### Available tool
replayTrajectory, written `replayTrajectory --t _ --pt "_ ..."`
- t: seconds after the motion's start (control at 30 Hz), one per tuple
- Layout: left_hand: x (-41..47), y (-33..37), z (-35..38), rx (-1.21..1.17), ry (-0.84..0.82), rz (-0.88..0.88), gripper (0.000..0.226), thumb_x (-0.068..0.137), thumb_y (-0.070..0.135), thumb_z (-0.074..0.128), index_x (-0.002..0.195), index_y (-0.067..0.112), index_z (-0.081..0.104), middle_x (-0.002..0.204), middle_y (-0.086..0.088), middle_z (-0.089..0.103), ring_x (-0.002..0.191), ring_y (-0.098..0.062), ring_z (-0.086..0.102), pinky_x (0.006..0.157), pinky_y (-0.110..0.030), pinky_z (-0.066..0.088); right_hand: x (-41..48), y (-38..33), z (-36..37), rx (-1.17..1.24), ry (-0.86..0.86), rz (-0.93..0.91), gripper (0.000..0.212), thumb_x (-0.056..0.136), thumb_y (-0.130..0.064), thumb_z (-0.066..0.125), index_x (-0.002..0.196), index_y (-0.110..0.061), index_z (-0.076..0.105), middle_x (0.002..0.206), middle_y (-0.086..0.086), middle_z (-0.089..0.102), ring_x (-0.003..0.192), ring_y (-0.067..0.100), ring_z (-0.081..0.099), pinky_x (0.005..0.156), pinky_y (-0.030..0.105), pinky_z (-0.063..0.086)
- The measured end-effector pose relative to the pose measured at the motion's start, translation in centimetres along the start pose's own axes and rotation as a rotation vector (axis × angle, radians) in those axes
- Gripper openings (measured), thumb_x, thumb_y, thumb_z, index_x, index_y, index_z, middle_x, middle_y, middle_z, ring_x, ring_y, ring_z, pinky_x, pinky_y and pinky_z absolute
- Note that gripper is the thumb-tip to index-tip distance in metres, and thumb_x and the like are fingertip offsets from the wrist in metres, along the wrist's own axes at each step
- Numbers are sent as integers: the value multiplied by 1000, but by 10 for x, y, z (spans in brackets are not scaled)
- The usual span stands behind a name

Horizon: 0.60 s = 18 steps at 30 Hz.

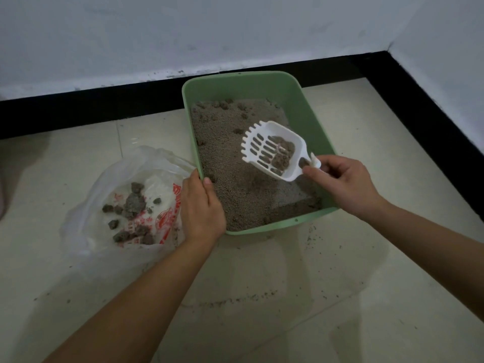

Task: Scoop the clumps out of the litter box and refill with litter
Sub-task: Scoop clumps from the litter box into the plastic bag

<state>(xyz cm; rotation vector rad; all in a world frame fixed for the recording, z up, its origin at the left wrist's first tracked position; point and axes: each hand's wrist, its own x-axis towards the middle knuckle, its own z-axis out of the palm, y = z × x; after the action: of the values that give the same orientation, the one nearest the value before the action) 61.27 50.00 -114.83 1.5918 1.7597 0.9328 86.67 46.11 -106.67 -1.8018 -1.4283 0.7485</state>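
A green litter box (301, 108) stands on the tiled floor, holding grey litter (235, 184) with several dark clumps along its far side. My right hand (345, 184) pinches the handle of a white slotted scoop (272, 150), which hangs over the litter with clumps lying in it. My left hand (201, 208) grips the box's left rim, thumb inside. Left of the box lies an open clear plastic bag (125, 205) with red print, holding several clumps (133, 203).
Two white walls with a black baseboard (91, 111) meet in a corner at the back right. Loose litter grains (235, 301) are scattered on the beige tiles in front of the box.
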Motion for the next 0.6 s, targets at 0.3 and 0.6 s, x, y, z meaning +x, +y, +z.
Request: replayTrajectory --t 0.3,0.6 --pt "0 4 -3 22 -31 -17 44 105 28 29 137 2 42 125 -15 51 118 -28 45 97 -35 34 -26 21 -25 -168 77 84 2 85 -41 73 87 -41 72 65 -23 63 56 0 54 59 24 40" --pt "2 4 -12 -48 -144 -33 39 105 30 29 130 6 47 119 -11 53 112 -26 48 89 -30 34 -36 15 -16 -239 50 100 13 82 -53 71 88 -42 73 67 -17 65 56 2 55 57 25 42"
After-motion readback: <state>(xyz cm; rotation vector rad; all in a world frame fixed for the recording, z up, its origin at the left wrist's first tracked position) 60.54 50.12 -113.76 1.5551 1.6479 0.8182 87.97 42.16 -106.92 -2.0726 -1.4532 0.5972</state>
